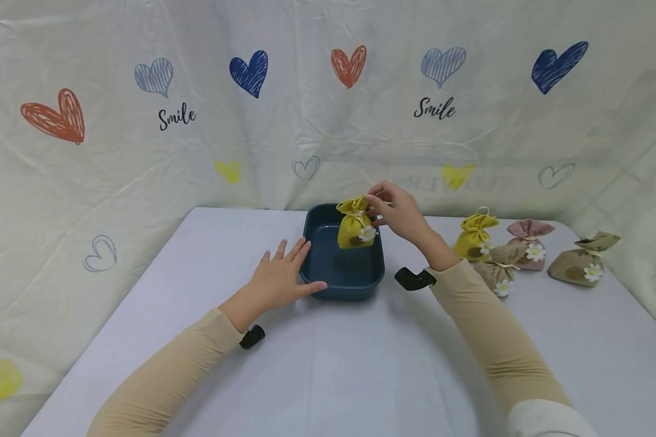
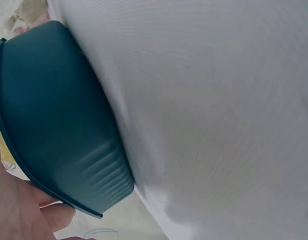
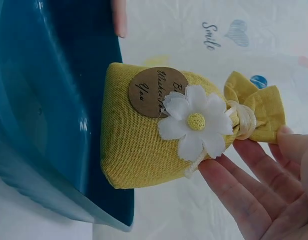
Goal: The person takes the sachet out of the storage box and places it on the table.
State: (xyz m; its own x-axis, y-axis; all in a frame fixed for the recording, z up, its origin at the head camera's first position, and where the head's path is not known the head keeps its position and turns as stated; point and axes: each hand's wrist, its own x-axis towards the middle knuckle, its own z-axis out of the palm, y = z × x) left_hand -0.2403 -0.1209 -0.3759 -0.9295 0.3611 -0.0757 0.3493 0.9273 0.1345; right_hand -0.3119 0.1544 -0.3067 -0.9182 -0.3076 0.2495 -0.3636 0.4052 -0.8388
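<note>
Over a dark blue rectangular bin (image 1: 343,291), my right hand (image 1: 398,213) pinches a yellow cloth drawstring pouch (image 1: 351,233) by its gathered top. In the right wrist view the pouch (image 3: 143,140) carries a white fabric flower (image 3: 196,121) and a round brown tag (image 3: 152,95) with partly covered lettering. My left hand (image 1: 277,279) rests on the bin's left rim with straight, spread fingers. The left wrist view shows the bin's outer side (image 2: 58,110), with that hand (image 2: 18,212) at its rim.
To the right on the white table (image 1: 328,364) stand another yellow pouch (image 1: 472,238), a pink pouch (image 1: 530,246) and two beige pouches, one in front (image 1: 494,267) and one farther right (image 1: 574,267). Behind the table hangs a pale cloth (image 1: 284,133) printed with hearts.
</note>
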